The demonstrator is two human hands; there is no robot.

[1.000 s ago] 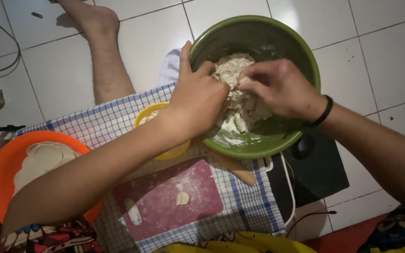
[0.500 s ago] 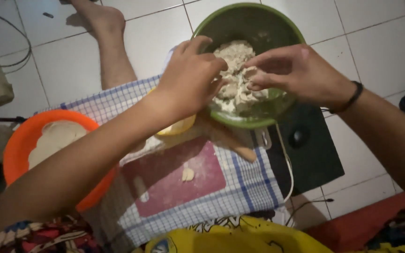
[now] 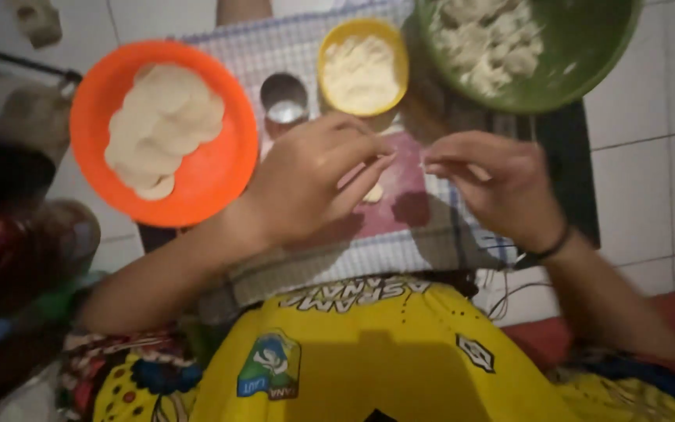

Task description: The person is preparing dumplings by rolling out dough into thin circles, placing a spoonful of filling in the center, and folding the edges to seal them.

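My left hand [image 3: 314, 176] grip pinches one dough bit [image 3: 373, 193]; my right hand [image 3: 494, 184] hangs half-curled; three bowls [image 3: 197, 187].

Both hands low, fingertips nearly meeting.
Left hand [image 3: 318, 176] and right hand [image 3: 494, 180] curl loosely, forearms angled inward.

Glossy plastic orange bowl [image 3: 220, 168], seemingly metal cup [image 3: 283, 99].
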